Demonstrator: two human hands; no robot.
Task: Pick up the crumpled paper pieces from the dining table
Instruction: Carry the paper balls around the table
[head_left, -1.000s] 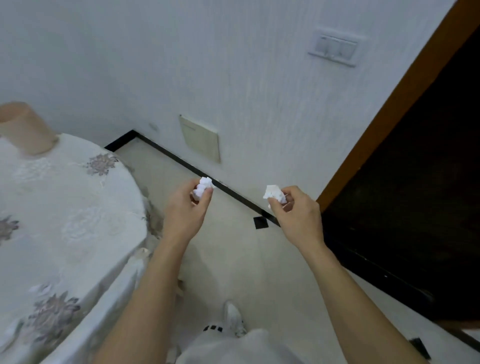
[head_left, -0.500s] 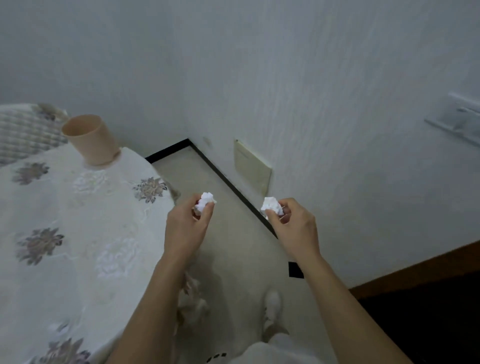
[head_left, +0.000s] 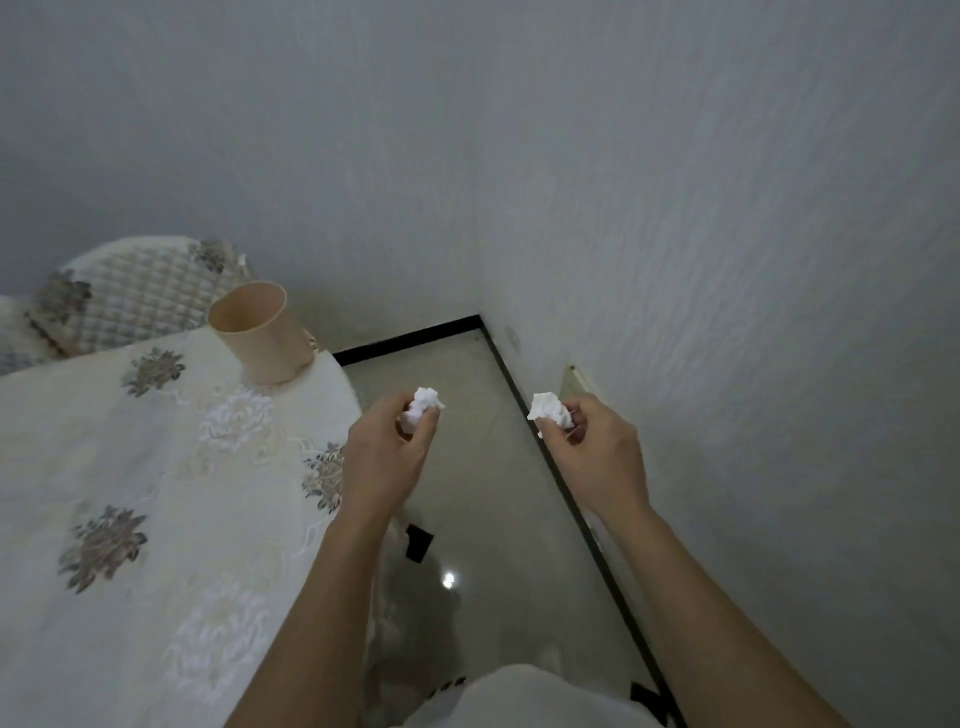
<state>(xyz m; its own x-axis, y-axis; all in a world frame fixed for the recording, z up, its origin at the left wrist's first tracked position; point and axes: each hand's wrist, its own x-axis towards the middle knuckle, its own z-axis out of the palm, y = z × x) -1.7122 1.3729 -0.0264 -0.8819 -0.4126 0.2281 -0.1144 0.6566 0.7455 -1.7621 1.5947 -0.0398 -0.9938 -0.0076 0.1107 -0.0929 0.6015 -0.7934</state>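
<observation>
Still pinching one crumpled paper piece (head_left: 423, 408) in left hand (head_left: 382, 457) fingertips and a second piece (head_left: 548, 410) in right hand (head_left: 597, 457), both over the floor (head_left: 467, 493) beside the dining table (head_left: 130, 467). Turning back tableward since a second ago, bringing the beige cup (head_left: 260, 332) into fuller view. Probably heading there to drop both.

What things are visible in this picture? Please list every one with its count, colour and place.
dining table: 1, cream flowered cloth, left side
cup: 1, beige, stands at the table's far edge
quilted chair back: 1, cream, behind the table
floor: 1, grey, glossy, right of the table
wall plate: 1, beige, low on the right wall
left paper piece: 1, white, over the floor
right paper piece: 1, white, over the floor
left hand: 1, pinches the left paper piece
right hand: 1, pinches the right paper piece
</observation>
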